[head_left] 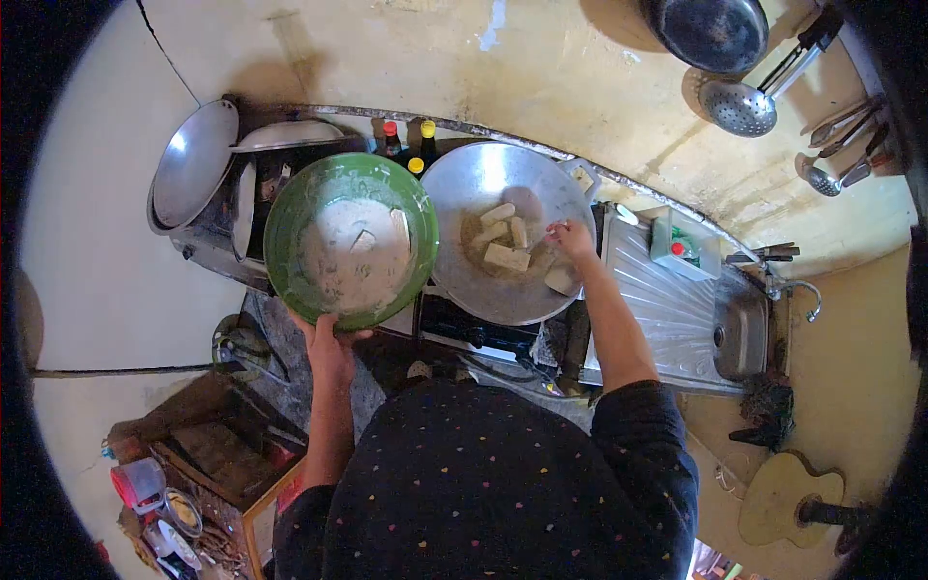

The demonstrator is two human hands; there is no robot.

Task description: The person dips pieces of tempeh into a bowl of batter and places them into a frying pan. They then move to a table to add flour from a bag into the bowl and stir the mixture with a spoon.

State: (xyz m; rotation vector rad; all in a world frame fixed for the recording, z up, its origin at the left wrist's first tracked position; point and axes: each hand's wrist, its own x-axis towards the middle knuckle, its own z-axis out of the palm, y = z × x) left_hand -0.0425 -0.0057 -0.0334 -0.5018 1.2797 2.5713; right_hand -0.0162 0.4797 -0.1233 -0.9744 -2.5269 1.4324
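Observation:
My left hand [331,346] grips the near rim of a green basin [277,237], tilted beside the wok. Pale, wet batter [338,261] coats its inside, and a few pale pieces sit in it, one a slab [400,230] against the right wall. To the right, a wide metal wok [464,184] rests on the stove. Several pale, block-like pieces [507,257] lie in its middle in some liquid. Over the wok's right side is my right hand [572,239], fingers drawn together; anything between the fingertips is too small to make out. Below it lies another pale piece [560,280].
Behind the wok stand several bottles [428,145] with red and yellow caps. A steel sink [742,338] with a drainboard holding a plastic tub [684,253] is on the right. Pan lids [197,164] lean at left. A skimmer [739,106] and a pan [709,34] hang above.

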